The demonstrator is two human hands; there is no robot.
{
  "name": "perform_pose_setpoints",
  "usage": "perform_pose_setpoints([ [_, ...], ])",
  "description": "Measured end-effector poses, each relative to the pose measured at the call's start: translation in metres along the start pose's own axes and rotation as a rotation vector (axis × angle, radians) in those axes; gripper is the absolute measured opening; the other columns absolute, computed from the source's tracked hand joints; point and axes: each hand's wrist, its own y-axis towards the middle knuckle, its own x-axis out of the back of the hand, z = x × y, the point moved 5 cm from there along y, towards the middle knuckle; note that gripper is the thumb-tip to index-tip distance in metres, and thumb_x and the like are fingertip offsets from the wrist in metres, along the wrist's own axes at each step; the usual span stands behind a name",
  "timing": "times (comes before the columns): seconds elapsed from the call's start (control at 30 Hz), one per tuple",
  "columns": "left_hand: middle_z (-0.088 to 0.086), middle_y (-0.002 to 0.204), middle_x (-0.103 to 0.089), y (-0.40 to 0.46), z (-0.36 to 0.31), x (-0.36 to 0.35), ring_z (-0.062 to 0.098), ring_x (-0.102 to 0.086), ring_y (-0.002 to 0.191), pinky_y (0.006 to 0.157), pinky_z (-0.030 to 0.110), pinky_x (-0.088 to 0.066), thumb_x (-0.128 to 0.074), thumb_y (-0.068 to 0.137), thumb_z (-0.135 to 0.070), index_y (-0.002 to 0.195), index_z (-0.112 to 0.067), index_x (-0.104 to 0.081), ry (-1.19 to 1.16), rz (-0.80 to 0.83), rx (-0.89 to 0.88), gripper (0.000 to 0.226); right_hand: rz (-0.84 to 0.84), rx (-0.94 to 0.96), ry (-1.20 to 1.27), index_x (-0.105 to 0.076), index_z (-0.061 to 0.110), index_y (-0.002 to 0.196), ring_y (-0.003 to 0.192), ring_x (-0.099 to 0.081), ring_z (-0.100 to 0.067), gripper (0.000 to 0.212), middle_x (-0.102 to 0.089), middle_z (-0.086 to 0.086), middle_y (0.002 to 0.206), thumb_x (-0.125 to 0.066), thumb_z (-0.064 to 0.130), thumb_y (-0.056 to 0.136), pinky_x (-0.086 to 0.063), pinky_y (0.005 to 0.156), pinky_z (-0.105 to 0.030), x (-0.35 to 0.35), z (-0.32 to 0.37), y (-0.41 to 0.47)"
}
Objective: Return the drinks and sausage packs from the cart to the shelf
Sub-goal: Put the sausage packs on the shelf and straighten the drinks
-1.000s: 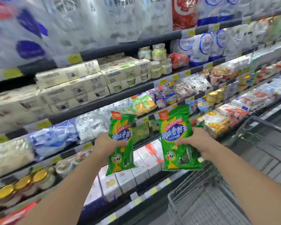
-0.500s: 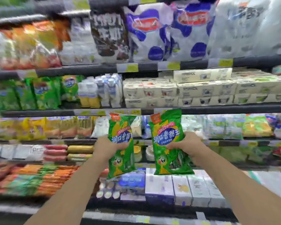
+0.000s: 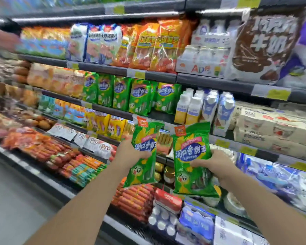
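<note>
I hold two green sausage packs upright in front of the chilled shelf. My left hand (image 3: 129,152) grips the left pack (image 3: 143,167) by its middle. My right hand (image 3: 217,164) grips the right pack (image 3: 191,156) from its right side. On the shelf above them stands a row of matching green sausage packs (image 3: 131,95), with a dark gap at its right end beside the drink bottles (image 3: 193,108). The cart is out of view.
Shelves (image 3: 159,76) run several tiers high, packed with orange sausage packs (image 3: 148,46), yellow packs (image 3: 102,123), loose red sausages (image 3: 48,147), milk bottles (image 3: 207,50) and yoghurt cartons (image 3: 272,128). Grey aisle floor (image 3: 12,200) lies to the lower left.
My view has swung left along the shelf, away from the cart. Both hands still grip the packs, now in front of the row of matching green packs.
</note>
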Motion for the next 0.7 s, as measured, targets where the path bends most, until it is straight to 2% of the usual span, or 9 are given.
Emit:
perform_pose_setpoints([
  [0.07,0.008,0.097,-0.069,0.019,-0.002,0.009,0.028,-0.067,0.09,0.078,0.047,-0.057,-0.091,0.066,-0.022,0.095,-0.006,-0.06,-0.017,-0.026,0.002,0.046,0.04,0.009,0.008,-0.073,0.009,0.093,0.086,-0.075,-0.032,0.041,-0.079,-0.011,0.087,-0.093,0.013,0.057,-0.06,0.083,-0.053,-0.013,0.006,0.015],
  [0.13,0.006,0.096,-0.07,0.04,-0.01,0.012,0.028,-0.067,0.093,0.076,0.039,-0.052,-0.089,0.07,-0.019,0.094,-0.005,-0.061,-0.044,-0.035,-0.015,0.039,0.076,0.017,0.021,-0.073,0.009,0.095,0.087,-0.075,-0.033,0.047,-0.079,-0.012,0.088,-0.094,0.017,0.054,-0.059,0.084,-0.055,-0.02,0.012,0.032],
  [0.23,0.005,0.093,-0.069,0.07,-0.029,0.007,0.025,-0.065,0.09,0.071,0.035,-0.048,-0.088,0.072,-0.022,0.096,-0.009,-0.062,-0.044,-0.009,-0.016,0.037,0.095,0.053,0.035,-0.073,0.008,0.092,0.083,-0.076,-0.03,0.034,-0.079,-0.011,0.084,-0.091,0.007,0.063,-0.06,0.082,-0.05,-0.019,0.023,0.053],
  [0.3,0.006,0.115,-0.067,0.089,-0.047,-0.002,0.027,-0.062,0.105,0.083,0.039,-0.049,-0.091,0.064,-0.036,0.117,-0.008,-0.059,-0.041,0.033,-0.008,0.068,0.102,0.075,0.045,-0.072,0.01,0.089,0.076,-0.076,-0.021,0.03,-0.079,-0.004,0.078,-0.089,0.005,0.065,-0.061,0.077,-0.042,-0.014,0.032,0.063],
  [0.37,0.006,0.142,-0.05,0.112,-0.064,-0.012,0.032,-0.052,0.124,0.097,0.042,-0.044,-0.091,0.061,-0.045,0.144,-0.009,-0.04,-0.019,0.053,-0.006,0.103,0.108,0.083,0.047,-0.072,0.012,0.088,0.081,-0.076,-0.023,0.031,-0.079,-0.004,0.079,-0.09,0.006,0.064,-0.06,0.082,-0.044,-0.008,0.036,0.073],
  [0.47,0.012,0.149,-0.038,0.138,-0.088,-0.027,0.033,-0.042,0.131,0.102,0.046,-0.039,-0.087,0.073,-0.031,0.153,-0.006,-0.021,-0.034,0.06,-0.029,0.106,0.134,0.086,0.046,-0.073,0.011,0.093,0.092,-0.074,-0.03,0.034,-0.079,-0.008,0.088,-0.091,0.009,0.064,-0.055,0.092,-0.052,0.0,0.043,0.088],
  [0.57,0.013,0.158,-0.029,0.159,-0.102,-0.038,0.035,-0.034,0.14,0.111,0.052,-0.033,-0.085,0.075,-0.02,0.156,-0.009,-0.016,-0.062,0.072,0.001,0.107,0.152,0.076,0.033,-0.073,0.008,0.097,0.09,-0.075,-0.027,0.038,-0.079,-0.008,0.089,-0.091,0.011,0.064,-0.056,0.093,-0.05,0.006,0.045,0.1],
  [0.63,0.014,0.155,-0.034,0.18,-0.108,-0.041,0.038,-0.038,0.138,0.11,0.055,-0.034,-0.091,0.066,-0.023,0.155,-0.013,-0.018,-0.054,0.085,0.017,0.116,0.156,0.069,0.028,-0.072,0.007,0.099,0.089,-0.076,-0.025,0.042,-0.079,-0.007,0.09,-0.091,0.013,0.062,-0.055,0.093,-0.05,0.007,0.043,0.105],
  [0.7,0.015,0.148,-0.044,0.198,-0.115,-0.047,0.04,-0.05,0.128,0.103,0.06,-0.041,-0.099,0.042,-0.033,0.152,-0.02,-0.024,-0.07,0.12,0.037,0.133,0.152,0.064,0.023,-0.072,0.008,0.1,0.091,-0.075,-0.024,0.048,-0.079,-0.006,0.091,-0.092,0.017,0.057,-0.054,0.095,-0.049,0.006,0.042,0.112],
])
